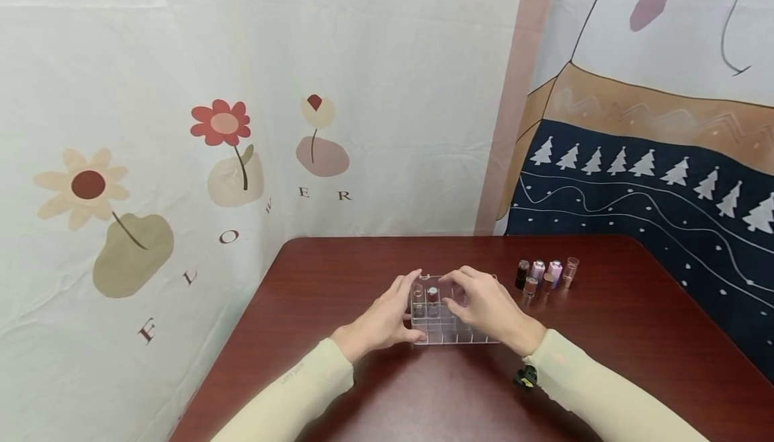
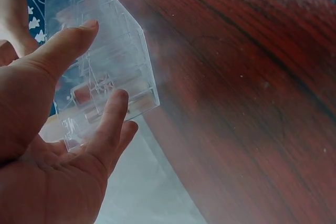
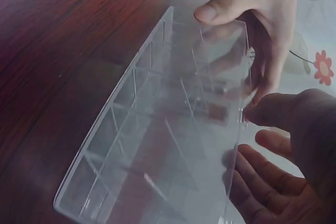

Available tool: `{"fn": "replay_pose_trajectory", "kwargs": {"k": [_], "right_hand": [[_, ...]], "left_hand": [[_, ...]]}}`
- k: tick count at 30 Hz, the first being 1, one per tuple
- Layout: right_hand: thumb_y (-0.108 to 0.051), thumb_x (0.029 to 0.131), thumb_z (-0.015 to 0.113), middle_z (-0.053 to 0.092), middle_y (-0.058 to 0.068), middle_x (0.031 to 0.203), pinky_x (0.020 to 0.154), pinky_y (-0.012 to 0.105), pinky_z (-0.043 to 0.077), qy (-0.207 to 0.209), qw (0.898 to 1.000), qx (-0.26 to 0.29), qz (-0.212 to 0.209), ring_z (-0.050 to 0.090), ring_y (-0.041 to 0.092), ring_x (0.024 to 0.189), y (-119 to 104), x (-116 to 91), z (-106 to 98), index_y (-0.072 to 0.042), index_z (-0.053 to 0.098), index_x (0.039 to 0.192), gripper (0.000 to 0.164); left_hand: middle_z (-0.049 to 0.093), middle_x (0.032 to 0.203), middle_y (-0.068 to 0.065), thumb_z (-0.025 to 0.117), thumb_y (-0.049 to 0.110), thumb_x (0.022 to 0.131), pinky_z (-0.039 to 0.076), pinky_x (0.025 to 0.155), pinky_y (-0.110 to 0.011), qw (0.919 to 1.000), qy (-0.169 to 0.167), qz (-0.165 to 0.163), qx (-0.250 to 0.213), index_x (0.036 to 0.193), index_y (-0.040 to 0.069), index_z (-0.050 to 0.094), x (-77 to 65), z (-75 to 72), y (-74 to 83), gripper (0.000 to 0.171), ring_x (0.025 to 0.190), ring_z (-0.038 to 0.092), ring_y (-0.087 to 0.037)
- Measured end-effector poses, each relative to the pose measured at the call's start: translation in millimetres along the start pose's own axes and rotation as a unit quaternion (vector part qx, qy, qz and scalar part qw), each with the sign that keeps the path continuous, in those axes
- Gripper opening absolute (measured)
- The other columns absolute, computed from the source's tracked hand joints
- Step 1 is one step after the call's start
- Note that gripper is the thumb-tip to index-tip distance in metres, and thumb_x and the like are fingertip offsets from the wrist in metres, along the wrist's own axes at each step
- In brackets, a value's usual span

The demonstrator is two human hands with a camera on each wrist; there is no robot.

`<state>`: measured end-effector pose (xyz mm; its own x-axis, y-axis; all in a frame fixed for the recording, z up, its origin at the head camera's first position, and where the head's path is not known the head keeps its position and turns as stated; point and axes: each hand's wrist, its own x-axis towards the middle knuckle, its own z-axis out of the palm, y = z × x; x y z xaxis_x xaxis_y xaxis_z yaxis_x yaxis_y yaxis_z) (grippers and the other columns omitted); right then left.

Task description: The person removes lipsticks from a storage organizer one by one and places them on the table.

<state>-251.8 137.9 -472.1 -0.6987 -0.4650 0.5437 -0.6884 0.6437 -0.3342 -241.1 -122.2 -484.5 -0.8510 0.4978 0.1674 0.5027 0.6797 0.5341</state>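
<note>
A clear plastic organizer [image 1: 447, 329] with divided compartments sits on the table in front of me. My left hand [image 1: 382, 318] grips its left end, thumb at the front and fingers along the side and back. A dark red tube with a silvery top [image 1: 432, 294] stands in a compartment near that hand, with a clear tube [image 1: 418, 290] beside it at the far left. My right hand [image 1: 486, 301] is over the organizer's right part, thumb and fingers apart with nothing between them. In the right wrist view its loosely bent fingers [image 3: 265, 179] are by the organizer's upper edge.
At the right back of the dark red wooden table [image 1: 338, 274] stand several small tubes: a black one [image 1: 522, 275], two lilac ones [image 1: 555, 271], brownish ones [image 1: 530, 287] and a tall clear one [image 1: 570, 271]. Printed cloth [image 1: 393, 126] hangs behind the table.
</note>
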Motion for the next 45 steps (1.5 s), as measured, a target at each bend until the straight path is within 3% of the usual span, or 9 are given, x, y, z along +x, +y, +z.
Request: {"fn": "replay_pose_trajectory", "kwargs": {"k": [7,16,22,26,29,45], "right_hand": [[-0.015,0.091,0.099,0.084,0.005,0.108,0.075,0.028,0.068,-0.021,0.999,-0.019,0.028,0.080,0.015,0.088,-5,7,13,-0.008,0.086,0.121,0.033],[-0.025,0.088,0.103,0.080,0.001,0.091,0.071,0.031,0.066,-0.006,0.997,-0.045,0.066,0.076,0.013,0.079,-10,13,24,-0.010,0.089,0.105,0.027],[-0.025,0.088,0.103,0.077,0.001,0.087,0.067,0.031,0.063,-0.003,0.993,-0.055,0.101,0.070,0.011,0.074,-15,17,29,-0.010,0.089,0.102,0.025],[-0.025,0.089,0.103,0.078,-0.001,0.087,0.068,0.032,0.065,-0.003,0.992,-0.054,0.118,0.072,0.010,0.075,-17,18,33,-0.011,0.088,0.101,0.024],[-0.023,0.090,0.102,0.080,-0.001,0.088,0.069,0.033,0.067,0.000,0.991,-0.051,0.121,0.075,0.010,0.077,-19,19,34,-0.011,0.086,0.100,0.022],[-0.017,0.089,0.101,0.083,0.001,0.090,0.069,0.032,0.067,0.003,0.992,-0.034,0.121,0.075,0.009,0.078,-20,21,34,-0.010,0.086,0.100,0.020]], "left_hand": [[0.058,0.154,-0.019,0.108,0.016,0.084,0.064,0.117,-0.050,1.0000,0.002,-0.002,0.007,0.180,0.004,0.026,-0.3,0.1,1.5,0.127,0.128,0.072,-0.031],[0.057,0.156,-0.020,0.107,0.015,0.085,0.064,0.117,-0.050,0.9999,0.000,-0.004,0.011,0.180,0.005,0.026,-0.7,-0.3,4.6,0.126,0.128,0.073,-0.032],[0.058,0.155,-0.019,0.107,0.016,0.085,0.064,0.116,-0.050,0.9999,0.003,-0.004,0.014,0.180,0.003,0.026,-0.6,-1.2,4.5,0.125,0.126,0.073,-0.031],[0.057,0.154,-0.020,0.106,0.012,0.086,0.069,0.111,-0.045,1.0000,-0.002,-0.005,-0.004,0.180,0.002,0.026,-1.2,-0.7,4.4,0.124,0.120,0.079,-0.031],[0.056,0.154,-0.020,0.106,0.011,0.086,0.070,0.107,-0.042,0.9999,-0.004,-0.008,-0.015,0.180,0.002,0.026,-1.4,-0.3,4.7,0.123,0.115,0.082,-0.031],[0.055,0.157,-0.019,0.106,0.013,0.086,0.066,0.114,-0.046,0.9998,-0.005,-0.017,-0.008,0.180,0.004,0.026,-2.0,-1.1,6.2,0.125,0.125,0.076,-0.031]]}}
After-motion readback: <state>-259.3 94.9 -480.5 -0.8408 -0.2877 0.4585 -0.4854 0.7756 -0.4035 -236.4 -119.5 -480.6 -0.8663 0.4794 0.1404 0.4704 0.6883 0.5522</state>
